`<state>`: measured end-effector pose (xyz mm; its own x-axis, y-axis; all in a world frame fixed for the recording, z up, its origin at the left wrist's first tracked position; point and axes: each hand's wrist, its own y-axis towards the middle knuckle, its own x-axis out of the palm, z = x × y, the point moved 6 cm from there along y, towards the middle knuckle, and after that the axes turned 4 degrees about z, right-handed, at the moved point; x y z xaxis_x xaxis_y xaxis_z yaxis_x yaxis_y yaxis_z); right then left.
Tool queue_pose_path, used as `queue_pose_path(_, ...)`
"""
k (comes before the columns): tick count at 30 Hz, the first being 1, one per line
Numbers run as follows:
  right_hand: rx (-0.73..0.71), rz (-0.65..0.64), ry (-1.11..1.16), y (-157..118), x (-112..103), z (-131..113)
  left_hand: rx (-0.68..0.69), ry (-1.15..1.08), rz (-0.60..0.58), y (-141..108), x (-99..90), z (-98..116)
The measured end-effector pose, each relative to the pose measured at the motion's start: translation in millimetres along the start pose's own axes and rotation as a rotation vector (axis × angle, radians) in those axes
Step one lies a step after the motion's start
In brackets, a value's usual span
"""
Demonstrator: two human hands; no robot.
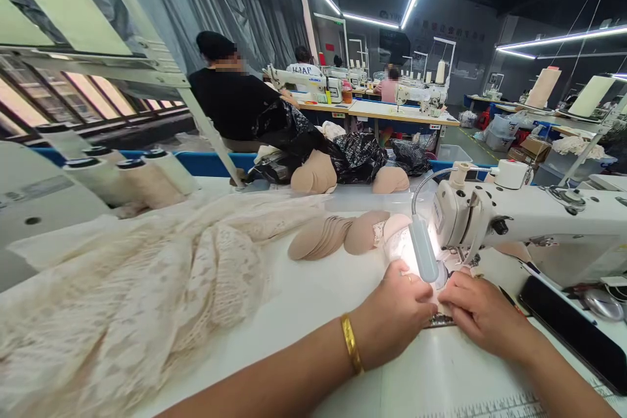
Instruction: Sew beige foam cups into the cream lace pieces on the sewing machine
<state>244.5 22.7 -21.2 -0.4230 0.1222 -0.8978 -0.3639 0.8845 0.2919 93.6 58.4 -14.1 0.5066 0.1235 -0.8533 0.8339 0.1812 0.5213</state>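
My left hand [398, 315] is closed on the near edge of a pale lace piece [396, 247], just below the sewing machine's lamp [422, 251]. Close beside it, my right hand [482, 308] has its fingers pinched on the same piece, in front of the needle area of the white sewing machine [514, 212]. The lamp and my fingers hide much of the piece. Left of it lie a fanned row of beige moulded cups [318, 238] and another beige cup [363, 233]. Cream lace fabric [161, 287] is heaped across the table's left side.
A black phone [575, 326] lies right of my right hand; a clear ruler [490, 407] is at the front edge. Cone threads [147, 179] stand at the back left. Beyond the table are black plastic bags [360, 157] and a seated co-worker [230, 101].
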Motion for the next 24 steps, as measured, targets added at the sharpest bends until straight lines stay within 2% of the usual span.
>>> queue_pose_path(6,-0.011,0.080,-0.041,3,3,4,0.005,0.006,-0.109,13,1.0,-15)
queue_pose_path(14,0.027,0.104,-0.081,9,8,8,-0.007,-0.046,-0.090,17,-4.1,-31)
queue_pose_path(18,0.060,0.087,-0.102,8,12,12,-0.038,-0.075,-0.118,21,-5.0,-37)
queue_pose_path(21,0.061,0.082,-0.102,7,14,15,-0.182,0.028,-0.018,23,-13.1,-55)
queue_pose_path(24,0.075,0.092,-0.105,6,15,16,-0.490,0.103,0.076,16,-23.8,-84)
